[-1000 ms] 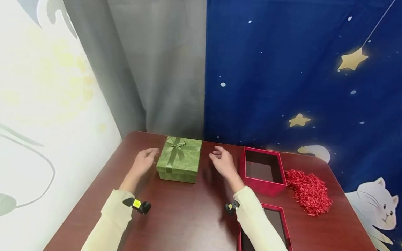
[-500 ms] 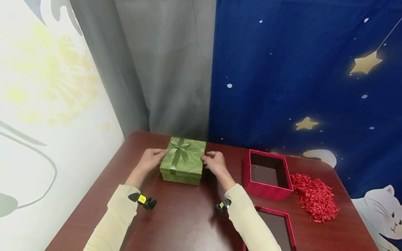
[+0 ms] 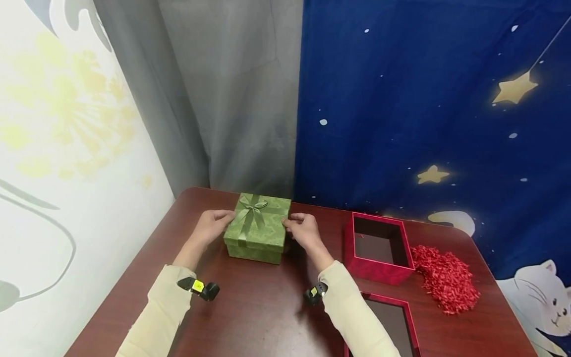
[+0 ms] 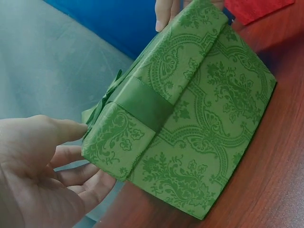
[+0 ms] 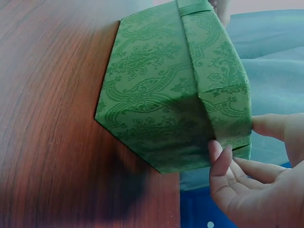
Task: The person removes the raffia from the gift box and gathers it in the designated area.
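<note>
Green gift box [image 3: 256, 229] gripped at its lid edges, left hand [image 3: 212, 224] and right hand [image 3: 303, 229] curled against opposite sides, box resting on the table [image 3: 263, 307].

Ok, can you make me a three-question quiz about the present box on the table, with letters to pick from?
1. Where is the green gift box?
A. inside the red box
B. between the two hands
C. on the red shreds

2. What colour is the bow on its lid?
A. green
B. gold
C. blue

3. Is the red box open or closed?
A. closed with a lid
B. tied with ribbon
C. open on top

Answers:
1 B: the left hand and right hand hold its two sides.
2 A: the bow matches the green paper.
3 C: you can see down inside it, with no lid on.
</note>
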A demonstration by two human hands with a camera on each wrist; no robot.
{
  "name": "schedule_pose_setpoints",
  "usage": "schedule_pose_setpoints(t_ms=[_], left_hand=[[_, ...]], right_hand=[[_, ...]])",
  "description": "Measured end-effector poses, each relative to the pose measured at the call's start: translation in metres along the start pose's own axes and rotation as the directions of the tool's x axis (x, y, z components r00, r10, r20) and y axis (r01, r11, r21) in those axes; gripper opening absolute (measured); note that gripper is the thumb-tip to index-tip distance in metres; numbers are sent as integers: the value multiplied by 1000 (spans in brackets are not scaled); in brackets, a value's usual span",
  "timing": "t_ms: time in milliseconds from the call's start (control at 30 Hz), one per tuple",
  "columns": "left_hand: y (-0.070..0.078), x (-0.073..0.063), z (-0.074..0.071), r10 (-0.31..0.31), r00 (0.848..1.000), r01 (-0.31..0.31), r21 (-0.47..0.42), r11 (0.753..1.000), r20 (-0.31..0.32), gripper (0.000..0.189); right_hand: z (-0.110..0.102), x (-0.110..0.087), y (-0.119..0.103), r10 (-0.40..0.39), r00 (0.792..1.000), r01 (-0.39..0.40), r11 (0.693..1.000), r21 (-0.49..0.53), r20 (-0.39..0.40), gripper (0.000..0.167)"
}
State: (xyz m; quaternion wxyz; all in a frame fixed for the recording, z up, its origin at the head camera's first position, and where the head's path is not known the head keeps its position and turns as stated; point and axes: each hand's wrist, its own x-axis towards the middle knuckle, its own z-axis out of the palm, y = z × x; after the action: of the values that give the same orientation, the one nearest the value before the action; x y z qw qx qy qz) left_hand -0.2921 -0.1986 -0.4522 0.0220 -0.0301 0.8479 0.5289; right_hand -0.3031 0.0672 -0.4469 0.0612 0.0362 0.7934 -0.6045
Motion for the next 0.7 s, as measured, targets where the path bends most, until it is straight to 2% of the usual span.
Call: schedule_pose_setpoints(t_ms=[267, 433, 533, 600, 700], left_hand=[[6, -3, -5, 41, 999, -41, 15, 999, -8, 42], [14, -8, -11, 64, 998, -63, 6, 998, -9, 46], [18, -14, -17, 75, 997, -75, -11, 997, -23, 51], [21, -22, -22, 74, 997, -75, -58, 995, -23, 56], [20, -40, -32, 75, 997, -76, -137, 988, -8, 65]], right_hand=[[-1, -3, -4, -48, 999, 47, 999, -23, -26, 45], [-5, -9, -9, -125, 992, 122, 989, -77, -27, 44], [-10, -15, -14, -189, 982, 187, 979, -86, -21, 45], [-13, -22, -18, -242, 970, 242, 969, -58, 3, 47], [-20, -38, -22, -318, 942, 316, 948, 44, 103, 52]])
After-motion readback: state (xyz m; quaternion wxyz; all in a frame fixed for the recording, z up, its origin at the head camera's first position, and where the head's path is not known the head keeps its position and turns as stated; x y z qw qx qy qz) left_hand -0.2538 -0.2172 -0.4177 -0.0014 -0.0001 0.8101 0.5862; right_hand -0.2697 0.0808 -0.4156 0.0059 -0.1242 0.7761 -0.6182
